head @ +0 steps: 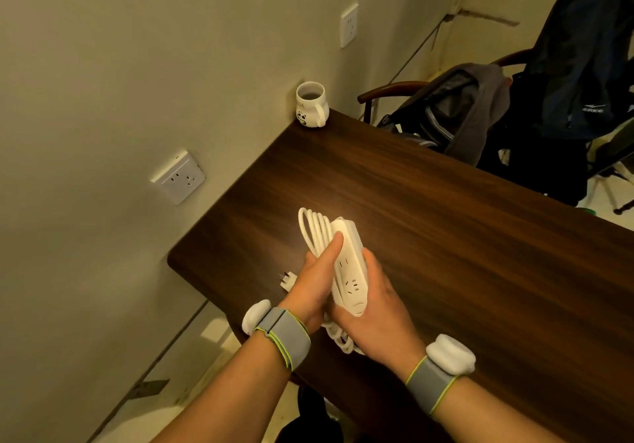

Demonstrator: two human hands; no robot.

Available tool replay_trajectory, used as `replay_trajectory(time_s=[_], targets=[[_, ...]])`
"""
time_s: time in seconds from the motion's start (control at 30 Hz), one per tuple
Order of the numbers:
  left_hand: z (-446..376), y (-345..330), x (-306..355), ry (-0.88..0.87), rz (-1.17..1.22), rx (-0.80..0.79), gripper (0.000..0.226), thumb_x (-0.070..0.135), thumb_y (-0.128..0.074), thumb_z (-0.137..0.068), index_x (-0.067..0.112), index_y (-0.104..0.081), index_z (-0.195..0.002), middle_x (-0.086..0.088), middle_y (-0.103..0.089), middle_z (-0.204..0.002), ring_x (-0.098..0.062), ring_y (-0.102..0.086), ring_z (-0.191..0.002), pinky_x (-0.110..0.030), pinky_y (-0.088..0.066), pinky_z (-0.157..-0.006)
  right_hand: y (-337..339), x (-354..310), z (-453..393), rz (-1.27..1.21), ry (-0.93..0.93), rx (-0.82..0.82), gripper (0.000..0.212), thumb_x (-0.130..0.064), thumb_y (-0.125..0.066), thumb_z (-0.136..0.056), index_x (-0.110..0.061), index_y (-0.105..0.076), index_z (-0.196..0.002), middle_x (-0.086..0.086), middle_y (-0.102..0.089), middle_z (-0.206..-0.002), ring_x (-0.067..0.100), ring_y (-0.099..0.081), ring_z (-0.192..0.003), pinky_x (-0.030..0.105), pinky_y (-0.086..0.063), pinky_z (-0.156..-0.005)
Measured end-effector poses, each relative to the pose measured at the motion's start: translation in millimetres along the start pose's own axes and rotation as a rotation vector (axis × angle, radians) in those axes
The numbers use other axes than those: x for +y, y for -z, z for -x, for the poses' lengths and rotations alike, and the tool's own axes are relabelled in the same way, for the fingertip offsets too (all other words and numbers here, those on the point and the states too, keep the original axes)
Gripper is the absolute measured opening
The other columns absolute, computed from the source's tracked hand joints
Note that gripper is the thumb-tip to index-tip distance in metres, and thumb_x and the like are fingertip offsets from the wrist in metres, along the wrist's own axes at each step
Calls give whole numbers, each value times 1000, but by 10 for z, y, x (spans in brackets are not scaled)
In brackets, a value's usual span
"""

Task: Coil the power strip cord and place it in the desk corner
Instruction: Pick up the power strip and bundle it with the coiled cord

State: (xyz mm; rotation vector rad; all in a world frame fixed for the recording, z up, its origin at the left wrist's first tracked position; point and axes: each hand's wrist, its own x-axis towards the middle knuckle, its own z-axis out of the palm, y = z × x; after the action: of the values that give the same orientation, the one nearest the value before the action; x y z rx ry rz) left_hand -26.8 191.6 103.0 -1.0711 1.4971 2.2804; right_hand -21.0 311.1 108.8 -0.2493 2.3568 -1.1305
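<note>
A white power strip (350, 267) is held above the dark wooden desk (463, 243), near its left edge. Its white cord (312, 226) lies in several long loops against the strip's left side, with loop ends showing beyond the strip and below my palms. My left hand (317, 285) grips the strip and loops together, thumb pressed along the strip's top. My right hand (377, 309) cups the strip's near end from the right. The plug (287, 279) sticks out to the left of my left hand.
A white panda mug (310, 106) stands in the desk's far corner against the wall. Wall sockets (178, 176) sit left of the desk, another wall socket (349, 24) higher up. A chair draped with dark jackets and a backpack (480, 110) stands behind the desk.
</note>
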Motion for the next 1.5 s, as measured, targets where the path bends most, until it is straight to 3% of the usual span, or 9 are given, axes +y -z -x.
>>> replay_trajectory(time_s=[0.2, 0.4, 0.53, 0.73, 0.9, 1.03, 1.2, 1.33, 1.5], targets=[[74, -89, -65, 35, -3, -99, 101, 80, -65, -57, 25, -46, -140, -5, -69, -125, -22, -68, -111, -43, -51, -100, 79, 15, 20, 190, 12, 41, 99, -30, -68, -76, -42, 2, -146, 2, -49, -140, 26, -58, -116, 40, -55, -86], [265, -166, -33, -156, -113, -112, 32, 47, -44, -97, 31, -64, -117, 14, -75, -104, 4, -70, -92, -12, -52, -69, 317, 177, -38, -112, -94, 27, 95, -15, -69, -71, -45, -18, -144, -5, -58, -115, 14, -62, -92, 35, -55, -75], [462, -15, -210, -299, -177, 212, 23, 36, -55, -94, 19, -69, -92, 0, -70, -87, -13, -65, -85, -23, -52, -73, 436, 321, -34, -379, -209, 53, 90, -6, -72, -72, -37, -28, -145, -4, -61, -120, 14, -63, -95, 34, -53, -80], [605, -39, -651, 216, -97, 185, 49, 61, -53, -86, 19, -60, -110, -10, -72, -105, -21, -69, -94, -35, -56, -84, 464, 499, 33, -501, -267, 47, 93, -9, -74, -71, -40, -27, -145, 0, -64, -123, 19, -66, -101, 46, -55, -90], [448, -271, -603, 95, 58, 185, 28, 26, -64, -89, 8, -65, -111, -11, -78, -99, -22, -75, -85, -37, -58, -77, 445, 547, 163, -500, -221, -12, 92, -5, -71, -74, -39, -26, -146, -2, -62, -127, 16, -65, -105, 42, -54, -92], [389, -355, -530, -75, 41, 315, 41, -6, -56, -85, 10, -55, -123, -9, -69, -114, -25, -69, -100, -38, -57, -82, 417, 569, 214, -497, -189, -23, 92, -4, -70, -75, -35, -24, -149, -3, -58, -132, 14, -60, -108, 32, -49, -91], [464, -447, -515, -353, -272, 184, 48, 13, -57, -93, 34, -44, -135, 8, -60, -129, -3, -60, -113, -26, -52, -94, 325, 508, 204, -510, -180, -23, 87, -10, -68, -78, -36, -25, -148, -7, -59, -127, 10, -60, -104, 31, -51, -90], [432, -487, -532, -365, -429, 153, 69, 36, -67, -81, 40, -36, -143, 10, -57, -135, -5, -58, -119, -33, -47, -103, 244, 386, 179, -531, -138, -38, 71, -9, -60, -87, -38, -29, -145, -10, -59, -122, 0, -57, -93, 22, -45, -81], [326, -407, -426, -374, -430, 95, 88, 17, -75, -76, 40, -28, -147, 12, -60, -130, -3, -60, -116, -25, -50, -96, 220, 320, 114, -498, -71, -64, 78, 4, -54, -87, -39, -25, -145, -17, -53, -118, -4, -50, -95, 11, -40, -81]])
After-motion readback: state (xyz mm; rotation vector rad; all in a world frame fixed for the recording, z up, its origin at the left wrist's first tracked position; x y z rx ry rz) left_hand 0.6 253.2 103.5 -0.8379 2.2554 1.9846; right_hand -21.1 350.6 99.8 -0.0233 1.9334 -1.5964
